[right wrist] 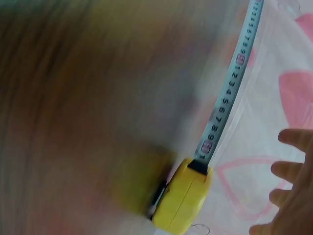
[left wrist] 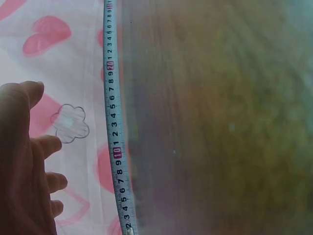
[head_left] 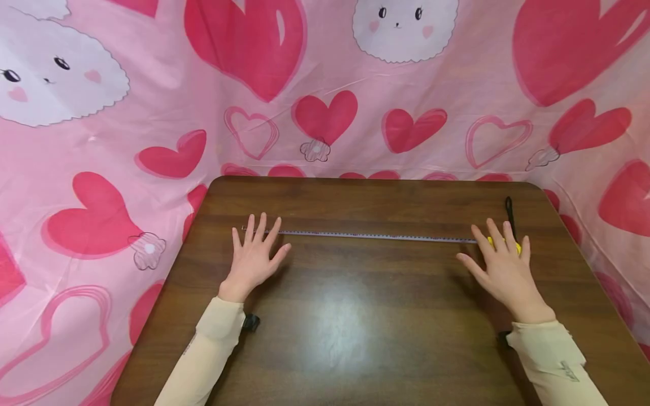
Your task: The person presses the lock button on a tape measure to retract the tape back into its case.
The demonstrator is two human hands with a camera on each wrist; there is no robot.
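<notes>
A tape measure's pale blade [head_left: 376, 235] lies pulled out along the brown tabletop, left to right. Its yellow case [right wrist: 183, 196] shows fully in the right wrist view, while the right hand partly hides it in the head view. My left hand [head_left: 252, 256] spreads its straight fingers over the blade's free end, whose low numbers show in the left wrist view. Fingers of my right hand [head_left: 509, 276] are likewise spread, overlapping the case in the head view. Both wrist views show a gap between fingers and tape. A black wrist strap [head_left: 510, 214] extends from the case toward the back.
The brown table [head_left: 355, 332] has rounded back corners and reflects a bright patch of light near the front. Pink fabric [head_left: 355, 84] printed with hearts and white faces hangs behind it and along both sides.
</notes>
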